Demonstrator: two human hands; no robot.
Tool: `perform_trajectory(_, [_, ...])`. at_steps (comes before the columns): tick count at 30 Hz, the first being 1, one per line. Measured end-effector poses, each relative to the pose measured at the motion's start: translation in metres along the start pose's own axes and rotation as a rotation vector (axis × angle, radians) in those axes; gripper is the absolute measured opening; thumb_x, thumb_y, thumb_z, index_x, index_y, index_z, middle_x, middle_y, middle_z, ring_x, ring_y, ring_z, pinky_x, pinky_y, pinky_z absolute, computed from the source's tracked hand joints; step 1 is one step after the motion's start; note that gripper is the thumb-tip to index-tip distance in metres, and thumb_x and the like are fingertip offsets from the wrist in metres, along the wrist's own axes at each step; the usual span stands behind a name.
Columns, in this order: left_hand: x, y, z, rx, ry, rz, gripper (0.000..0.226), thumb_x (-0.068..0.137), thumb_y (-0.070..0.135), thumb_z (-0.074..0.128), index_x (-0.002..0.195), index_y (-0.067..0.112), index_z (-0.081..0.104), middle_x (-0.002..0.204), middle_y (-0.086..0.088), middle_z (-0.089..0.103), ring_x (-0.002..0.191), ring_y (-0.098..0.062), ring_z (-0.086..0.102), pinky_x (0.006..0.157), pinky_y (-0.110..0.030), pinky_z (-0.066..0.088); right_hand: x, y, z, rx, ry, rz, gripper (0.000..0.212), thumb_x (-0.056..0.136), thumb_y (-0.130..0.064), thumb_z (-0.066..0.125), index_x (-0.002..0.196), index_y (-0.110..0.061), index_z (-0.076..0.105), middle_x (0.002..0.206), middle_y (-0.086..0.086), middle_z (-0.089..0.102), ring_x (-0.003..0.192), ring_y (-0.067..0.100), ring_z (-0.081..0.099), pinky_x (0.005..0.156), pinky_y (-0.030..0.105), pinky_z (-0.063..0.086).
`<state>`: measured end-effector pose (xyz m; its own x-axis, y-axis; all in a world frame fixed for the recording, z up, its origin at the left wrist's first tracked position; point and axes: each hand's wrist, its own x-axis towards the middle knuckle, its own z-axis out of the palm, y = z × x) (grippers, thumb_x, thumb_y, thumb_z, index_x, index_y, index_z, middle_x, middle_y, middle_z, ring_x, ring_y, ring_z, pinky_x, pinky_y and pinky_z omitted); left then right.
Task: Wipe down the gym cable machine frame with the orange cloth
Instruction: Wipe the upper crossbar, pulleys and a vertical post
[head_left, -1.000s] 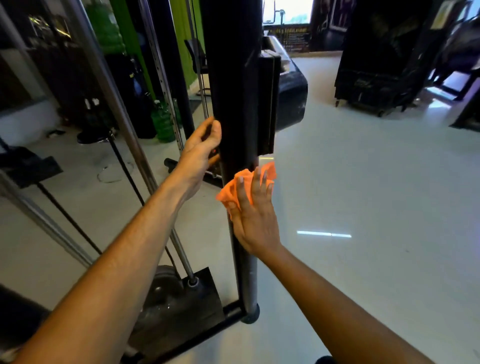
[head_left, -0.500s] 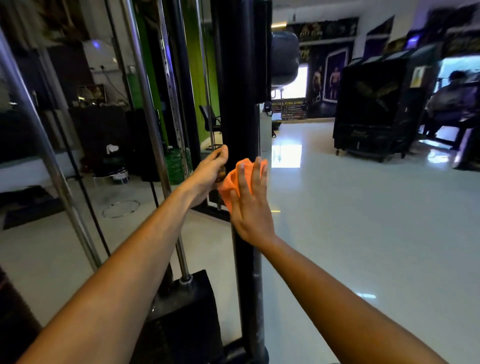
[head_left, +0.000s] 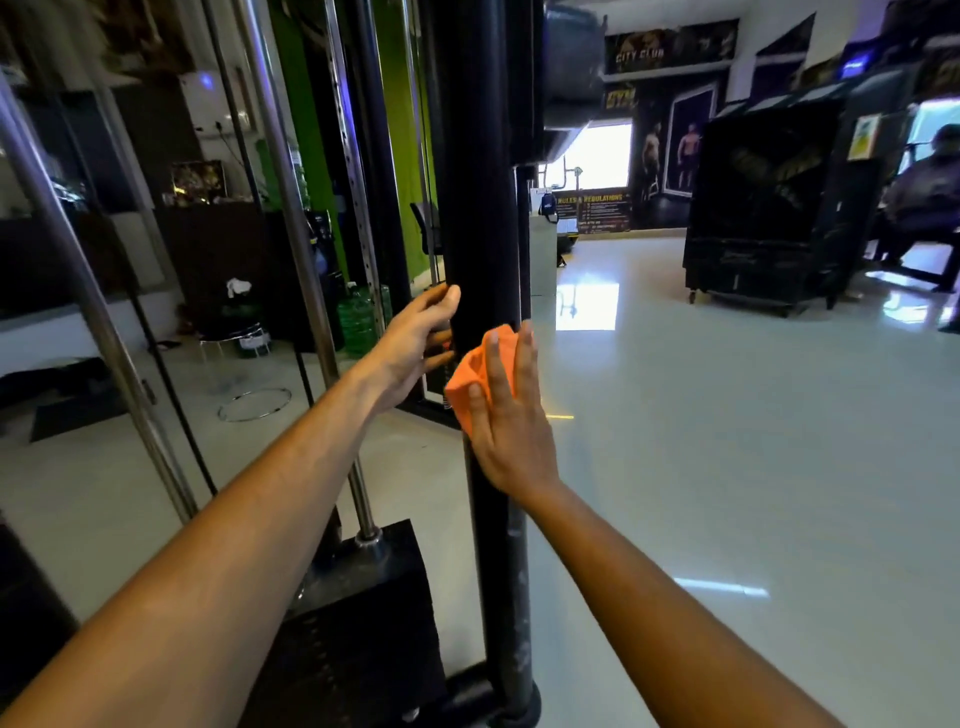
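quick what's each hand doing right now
Left hand: open, fingers resting on the black steel upright post.
Right hand: open, pressing the crumpled orange cloth against it.

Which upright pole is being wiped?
The thick black post, with the orange cloth pressed on it by the right hand; the chrome rods stand apart, untouched.
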<state>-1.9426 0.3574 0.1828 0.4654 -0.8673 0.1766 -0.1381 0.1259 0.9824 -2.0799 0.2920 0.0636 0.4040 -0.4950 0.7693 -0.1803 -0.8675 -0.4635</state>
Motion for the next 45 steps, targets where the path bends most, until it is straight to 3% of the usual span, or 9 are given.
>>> perform_trajectory(4, [-0.005,-0.032,0.004,-0.026,0.032,-0.029,0.047,0.1,0.054,0.07,0.142,0.038,0.058,0.102,0.02,0.064,0.094,-0.009,0.059,0.074,-0.025,0.054,-0.007,0.01,0.012,-0.007,0.017,0.0,0.073,0.117,-0.049,0.041,0.174,-0.038,-0.004,0.18,-0.002,-0.025,0.169,0.027,-0.009,0.112,0.067,0.052])
perform_trajectory(11, [-0.005,-0.076,0.005,-0.014,-0.007,-0.034,0.055,0.103,0.056,0.064,0.15,0.03,0.054,0.104,0.012,0.074,0.105,-0.012,0.072,0.105,-0.039,0.054,-0.089,0.05,0.043,-0.011,-0.052,0.043,0.071,0.116,-0.046,0.043,0.175,-0.026,0.007,0.181,0.004,-0.019,0.169,0.031,-0.008,0.118,0.061,0.047])
perform_trajectory(16, [-0.015,-0.106,0.013,0.004,-0.008,-0.055,0.065,0.108,0.059,0.051,0.158,0.018,0.043,0.071,0.022,0.065,0.07,0.001,0.062,0.074,-0.024,0.046,-0.048,0.042,0.04,0.012,0.049,0.021,0.07,0.117,-0.048,0.039,0.174,-0.029,0.002,0.182,0.001,-0.015,0.17,0.029,0.001,0.117,0.054,0.05])
perform_trajectory(18, [-0.014,-0.11,0.015,-0.043,0.01,-0.071,0.042,0.107,0.061,0.053,0.139,0.034,0.059,0.089,0.022,0.072,0.088,-0.003,0.066,0.094,-0.031,0.05,-0.063,0.052,0.045,-0.008,0.03,0.011,0.072,0.116,-0.051,0.04,0.174,-0.028,0.002,0.182,0.003,-0.014,0.17,0.029,0.002,0.113,0.045,0.05])
perform_trajectory(21, [-0.015,-0.118,0.015,-0.06,0.01,-0.025,0.064,0.103,0.063,0.059,0.152,0.023,0.054,0.114,0.015,0.071,0.107,-0.011,0.065,0.117,-0.045,0.045,-0.127,0.084,0.062,-0.063,-0.09,0.039,0.081,0.115,-0.048,0.048,0.171,-0.038,-0.01,0.181,0.001,-0.019,0.169,0.032,0.009,0.108,0.049,0.055])
perform_trajectory(27, [-0.03,-0.167,0.015,-0.027,-0.014,-0.016,0.081,0.094,0.068,0.067,0.16,0.027,0.044,0.156,-0.001,0.058,0.139,-0.02,0.059,0.122,-0.053,0.042,-0.169,0.093,0.086,0.032,-0.088,0.194,0.086,0.115,-0.05,0.044,0.168,-0.041,-0.024,0.179,-0.002,-0.028,0.167,0.036,0.017,0.113,0.053,0.054])
perform_trajectory(33, [-0.039,-0.196,0.023,-0.104,0.023,-0.055,0.057,0.102,0.063,0.059,0.152,0.036,0.052,0.149,0.014,0.06,0.138,-0.014,0.057,0.123,-0.049,0.04,-0.131,0.085,0.079,0.032,0.001,0.098,0.079,0.117,-0.045,0.046,0.174,-0.025,-0.004,0.181,0.001,-0.021,0.169,0.033,0.007,0.113,0.047,0.052])
perform_trajectory(38, [-0.043,-0.21,0.032,-0.129,0.071,0.038,0.065,0.101,0.062,0.058,0.157,0.029,0.05,0.154,0.005,0.059,0.143,-0.014,0.054,0.126,-0.048,0.037,-0.192,0.094,0.103,0.005,-0.065,0.208,0.084,0.117,-0.043,0.045,0.167,-0.045,-0.023,0.18,-0.004,-0.024,0.169,0.024,-0.008,0.122,0.045,0.037])
perform_trajectory(45, [-0.052,-0.223,0.028,-0.183,0.053,0.007,0.049,0.113,0.048,0.044,0.157,0.027,0.051,0.148,0.004,0.065,0.138,-0.016,0.06,0.123,-0.049,0.041,-0.138,0.083,0.086,0.032,0.023,0.197,0.079,0.117,-0.043,0.046,0.175,-0.022,-0.004,0.181,0.0,-0.019,0.168,0.031,0.014,0.114,0.049,0.054])
